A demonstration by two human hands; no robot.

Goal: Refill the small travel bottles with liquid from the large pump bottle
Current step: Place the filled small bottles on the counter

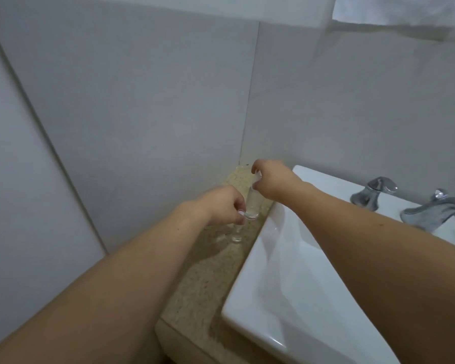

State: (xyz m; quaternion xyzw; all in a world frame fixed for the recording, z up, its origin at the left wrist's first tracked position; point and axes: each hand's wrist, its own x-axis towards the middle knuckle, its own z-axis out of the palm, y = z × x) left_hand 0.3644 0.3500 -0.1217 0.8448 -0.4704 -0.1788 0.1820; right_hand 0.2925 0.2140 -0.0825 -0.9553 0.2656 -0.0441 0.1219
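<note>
Against the far corner of grey tiled walls [142, 101] sits a narrow strip of speckled beige counter [208, 285], running from the near edge back to the corner. To its right, a white rectangular sink [286, 271] rests on the counter with its rim raised above the stone, and at the far right a chrome faucet [436, 208] stands with a lever handle [376, 191] just to its left. A white towel [399, 9] hangs at the top right edge of the view. Both bare forearms reach from the near side toward the corner. Between the two hands a small clear travel bottle [253, 206] is held above the counter, just left of the sink's far corner, with a little clear liquid in it. The right hand [273, 179] has its fingers curled round the bottle's top, where a whitish cap shows between thumb and fingers. The left hand [223, 206] pinches the bottle's lower end with curled fingertips. Below the left hand a second clear bottle [236, 233] stands on the counter, partly hidden and blurred
</note>
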